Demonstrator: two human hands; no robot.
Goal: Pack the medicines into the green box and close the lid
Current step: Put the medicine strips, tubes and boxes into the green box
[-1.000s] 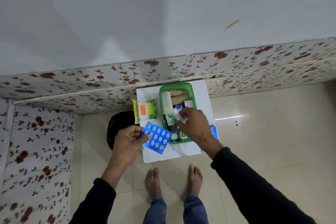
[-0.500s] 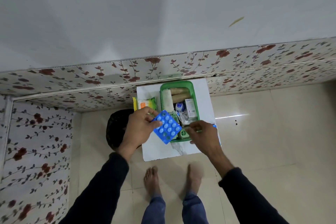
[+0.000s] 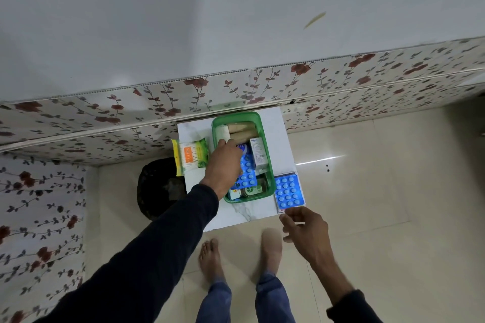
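The green box (image 3: 265,136) stands open on a small white marble-look table (image 3: 282,144), filled with bandage rolls, a white carton and small bottles. My left hand (image 3: 224,162) reaches into the box, its fingers on a blue blister pack (image 3: 248,174) that lies inside. A second blue blister pack (image 3: 288,193) lies on the table's right front corner, outside the box. My right hand (image 3: 305,231) hovers just below that pack, fingers apart and holding nothing. A yellow-green packet of cotton buds (image 3: 190,156) lies left of the box.
The table stands against a floral-papered wall (image 3: 157,107). A dark round bin (image 3: 160,189) sits on the floor left of the table. My bare feet (image 3: 210,257) stand on the cream tiled floor just in front.
My left hand carried the blue blister pack from the table's front left into the box. My right hand pulled out of the box and moved down to the right, uncovering the second pack.
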